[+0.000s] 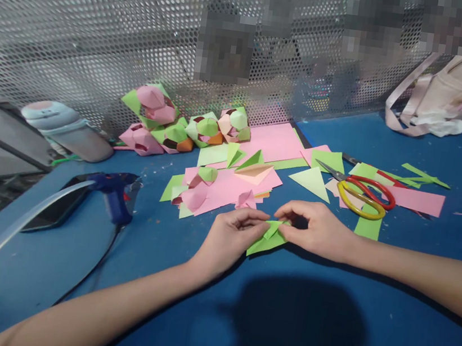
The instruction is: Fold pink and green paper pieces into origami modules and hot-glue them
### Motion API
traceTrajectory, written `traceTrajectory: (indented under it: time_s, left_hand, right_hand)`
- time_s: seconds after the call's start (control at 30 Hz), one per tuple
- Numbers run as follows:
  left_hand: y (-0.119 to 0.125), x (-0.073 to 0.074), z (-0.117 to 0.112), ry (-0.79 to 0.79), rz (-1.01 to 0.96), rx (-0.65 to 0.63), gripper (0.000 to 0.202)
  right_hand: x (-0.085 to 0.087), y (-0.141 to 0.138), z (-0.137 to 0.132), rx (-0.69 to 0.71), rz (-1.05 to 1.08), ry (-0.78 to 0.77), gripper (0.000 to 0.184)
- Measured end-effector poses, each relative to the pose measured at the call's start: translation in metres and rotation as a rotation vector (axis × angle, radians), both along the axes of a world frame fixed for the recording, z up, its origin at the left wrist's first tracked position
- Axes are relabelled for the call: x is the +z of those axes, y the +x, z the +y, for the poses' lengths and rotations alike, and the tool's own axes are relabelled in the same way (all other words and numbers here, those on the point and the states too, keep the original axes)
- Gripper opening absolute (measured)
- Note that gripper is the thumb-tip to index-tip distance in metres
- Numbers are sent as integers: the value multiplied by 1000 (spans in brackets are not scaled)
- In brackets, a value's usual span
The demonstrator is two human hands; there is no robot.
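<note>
Blue plastic glue gun (117, 198) with a long translucent rod (38, 211) at its rear, well left of the folded bright-green paper piece (266, 246) between the hands. Dark, flat, rectangular object (55, 212) even farther left of the folded green paper, partly behind the rod. Grey rounded bottle (77, 133) with a pale blue and pink top, also far left of the folded green paper and beyond it. Next, pink and green folded-paper balls (154, 109), clustered beyond the folded green paper and to its left. Nearer to it on that same side, flat pink paper sheets (222, 194) bearing smaller folded pieces.

Left hand (225, 237) at the left edge of the folded green paper, pinching it between thumb and fingertips. Right hand (321, 230) at its upper right, thumb and bent forefinger arched round a gap, tips pinching the paper. Small raised flap on the paper between both sets of fingertips.

Beyond the folded green paper and to its right, pale green paper triangle (312, 182), then metal scissors (349, 181) with one red and one yellow handle. Farther right of it, narrow green paper strips (426, 179) and pale pink fabric bag (455, 83).
</note>
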State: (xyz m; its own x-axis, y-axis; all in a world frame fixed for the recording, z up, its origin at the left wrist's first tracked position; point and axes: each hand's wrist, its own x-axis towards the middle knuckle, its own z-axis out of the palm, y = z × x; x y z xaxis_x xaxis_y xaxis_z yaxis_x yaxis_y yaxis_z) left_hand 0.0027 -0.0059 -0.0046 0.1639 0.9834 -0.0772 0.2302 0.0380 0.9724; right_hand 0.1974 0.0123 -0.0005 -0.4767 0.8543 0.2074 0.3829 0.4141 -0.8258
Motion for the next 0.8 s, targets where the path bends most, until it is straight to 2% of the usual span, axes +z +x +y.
traceTrajectory:
  time_s: [0.17,0.8]
  left_hand:
    - [-2,-3,1,46,40,-5,25]
    - [1,2,-1,148,127,-17,15]
  right_hand:
    - [1,0,-1,-23,-66,-40,11]
    - [2,-1,-1,-18,-16,-97,13]
